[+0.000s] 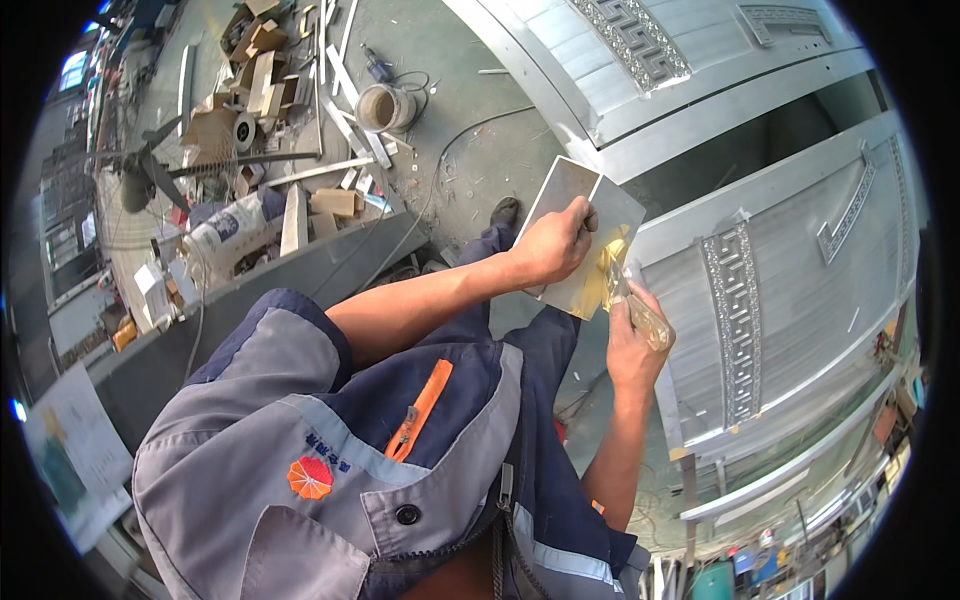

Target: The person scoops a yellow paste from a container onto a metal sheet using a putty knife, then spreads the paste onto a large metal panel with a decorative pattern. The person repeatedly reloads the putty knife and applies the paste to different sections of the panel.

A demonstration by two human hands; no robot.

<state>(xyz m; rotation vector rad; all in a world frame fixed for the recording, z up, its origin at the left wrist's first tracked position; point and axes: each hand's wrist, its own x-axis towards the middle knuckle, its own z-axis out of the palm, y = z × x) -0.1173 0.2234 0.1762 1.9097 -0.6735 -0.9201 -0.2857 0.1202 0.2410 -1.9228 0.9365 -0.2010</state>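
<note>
My left hand (553,246) is closed on the edge of a grey rectangular metal piece (621,212) with a folded side, held tilted in front of my legs. Yellow paste (594,290) is smeared over the piece's lower face. In my right hand (636,362) is a putty knife (651,326) with a yellowish, stained handle. Its blade is at the paste, partly hidden by smears. Just right of both hands lies a silvery metal door panel (800,330) with a raised meander-pattern strip (735,325).
A second patterned panel (700,80) lies at the far right, separated by a dark gap. On the floor are a bucket (384,108), a cable (455,150), cardboard boxes (268,85) and metal offcuts. A fan (150,170) and a grey beam (240,290) stand at left.
</note>
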